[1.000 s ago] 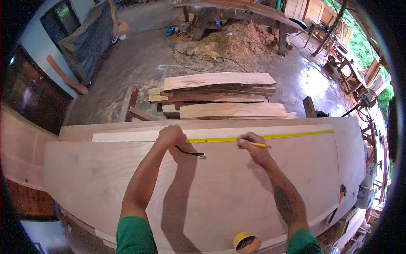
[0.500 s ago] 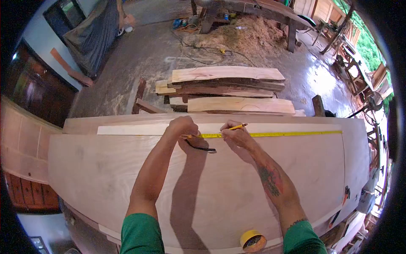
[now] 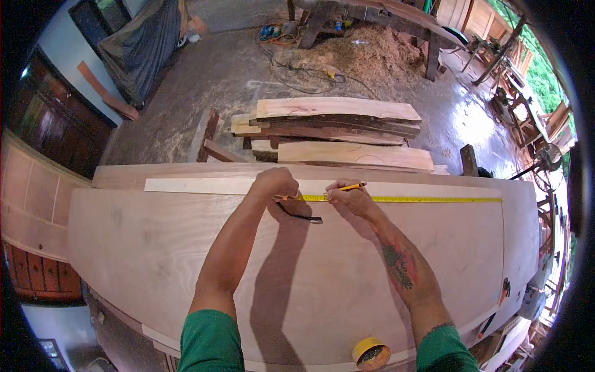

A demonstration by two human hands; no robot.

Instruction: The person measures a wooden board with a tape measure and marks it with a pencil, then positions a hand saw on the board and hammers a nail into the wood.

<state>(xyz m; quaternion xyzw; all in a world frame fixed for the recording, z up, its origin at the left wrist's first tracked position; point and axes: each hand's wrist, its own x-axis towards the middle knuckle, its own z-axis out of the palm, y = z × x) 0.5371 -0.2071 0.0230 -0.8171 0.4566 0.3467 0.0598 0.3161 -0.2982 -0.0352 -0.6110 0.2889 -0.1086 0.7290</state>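
A yellow tape measure (image 3: 434,199) is drawn out across a large plywood sheet (image 3: 186,260), along the lower edge of a pale wooden strip (image 3: 192,185). My left hand (image 3: 277,183) is closed at the tape's left end; the case is mostly hidden beneath it, and a black strap (image 3: 300,216) trails onto the sheet. Between the fingers of my right hand (image 3: 349,196) is a yellow pencil (image 3: 355,186), its blunt end pointing up and right. That hand rests by the tape at the strip's edge, its point hidden or too small to make out.
A roll of yellow tape (image 3: 371,354) lies at the sheet's near edge. Stacked boards (image 3: 347,111) stand just beyond the far edge. Farther off are a cable on the floor, a sawdust heap (image 3: 378,56) and a heavy wooden bench (image 3: 409,18).
The view has shifted and tilted slightly. Both hands keep nearly the same places on the tape and strip, with the pencil still in my right hand.
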